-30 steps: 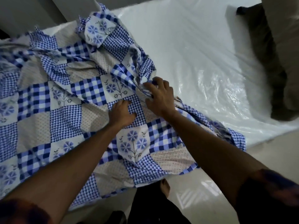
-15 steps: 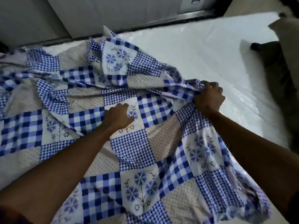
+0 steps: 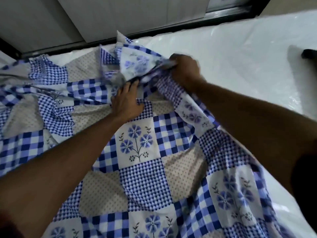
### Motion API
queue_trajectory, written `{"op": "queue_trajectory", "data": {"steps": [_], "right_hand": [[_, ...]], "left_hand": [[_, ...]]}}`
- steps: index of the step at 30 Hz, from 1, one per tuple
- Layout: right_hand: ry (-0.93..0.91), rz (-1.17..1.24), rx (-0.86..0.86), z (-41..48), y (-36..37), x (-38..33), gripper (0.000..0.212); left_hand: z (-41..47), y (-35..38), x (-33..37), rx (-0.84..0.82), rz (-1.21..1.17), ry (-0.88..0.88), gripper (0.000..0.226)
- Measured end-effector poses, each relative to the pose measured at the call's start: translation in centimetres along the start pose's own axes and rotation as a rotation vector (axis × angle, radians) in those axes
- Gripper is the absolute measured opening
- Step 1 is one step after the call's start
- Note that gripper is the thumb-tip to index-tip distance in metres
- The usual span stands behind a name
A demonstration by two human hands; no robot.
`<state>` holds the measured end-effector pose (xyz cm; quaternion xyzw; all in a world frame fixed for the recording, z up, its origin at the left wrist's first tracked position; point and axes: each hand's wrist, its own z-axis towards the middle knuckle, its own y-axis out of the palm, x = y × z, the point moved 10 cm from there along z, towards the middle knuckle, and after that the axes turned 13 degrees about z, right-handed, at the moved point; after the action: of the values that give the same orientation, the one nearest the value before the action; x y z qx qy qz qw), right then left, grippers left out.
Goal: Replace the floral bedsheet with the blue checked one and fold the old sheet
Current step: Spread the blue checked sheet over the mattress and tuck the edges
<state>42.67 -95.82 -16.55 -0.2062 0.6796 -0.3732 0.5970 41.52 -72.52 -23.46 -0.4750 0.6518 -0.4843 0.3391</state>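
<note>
The blue checked sheet [image 3: 144, 172], a patchwork of blue checks, dotted squares and flower panels, lies crumpled over the left and near part of the mattress [image 3: 240, 54]. My right hand [image 3: 186, 73] grips a bunched fold of the sheet and holds it up near the mattress's middle. My left hand [image 3: 126, 102] lies on the cloth just below that fold, fingers stretched out and reaching under the raised edge. The floral sheet is not in view.
The mattress's bare part is wrapped in shiny clear plastic and fills the right side. A dark bed frame edge [image 3: 171, 30] and grey wardrobe doors [image 3: 120, 14] run along the far side. A dark object [image 3: 309, 53] sits at the right edge.
My right hand has carried its fold of sheet farther across the mattress and up. My left hand has slid forward on the cloth toward that fold. The view has tilted up toward the wardrobe.
</note>
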Motion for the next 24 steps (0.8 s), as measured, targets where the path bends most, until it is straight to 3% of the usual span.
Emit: {"op": "queue_trajectory", "data": {"steps": [3, 6, 9, 12, 14, 16, 18, 24], "right_hand": [[0.325, 0.273, 0.310, 2.1, -7.4, 7.3, 0.039], [0.431, 0.240, 0.285, 1.9, -8.5, 11.4, 0.049], [0.330, 0.017, 0.217, 1.8, -7.5, 10.4, 0.054], [0.037, -0.096, 0.049, 3.9, -4.2, 5.1, 0.088], [-0.038, -0.241, -0.086, 4.9, -1.7, 3.1, 0.099], [-0.019, -0.362, -0.181, 5.8, -0.7, 3.5, 0.081], [0.060, -0.310, -0.126, 6.7, -2.4, 5.4, 0.050], [0.427, 0.212, 0.458, 7.8, -16.0, 15.2, 0.036]], "left_hand": [[2.3, 1.2, -1.7, -0.136, -0.129, -0.073, 0.101], [4.0, 1.5, -2.9, -0.193, -0.177, -0.119, 0.103], [5.0, -1.1, -1.6, -0.060, 0.005, -0.085, 0.092], [6.8, -4.1, 1.5, 0.124, 0.056, 0.040, 0.082], [8.6, -3.9, 3.5, 0.136, 0.039, 0.120, 0.084], [10.6, -2.4, 4.5, 0.016, -0.013, 0.104, 0.097], [12.0, -1.0, 4.1, -0.097, -0.099, -0.001, 0.110], [15.3, -1.5, 2.5, -0.168, -0.199, -0.089, 0.115]]}}
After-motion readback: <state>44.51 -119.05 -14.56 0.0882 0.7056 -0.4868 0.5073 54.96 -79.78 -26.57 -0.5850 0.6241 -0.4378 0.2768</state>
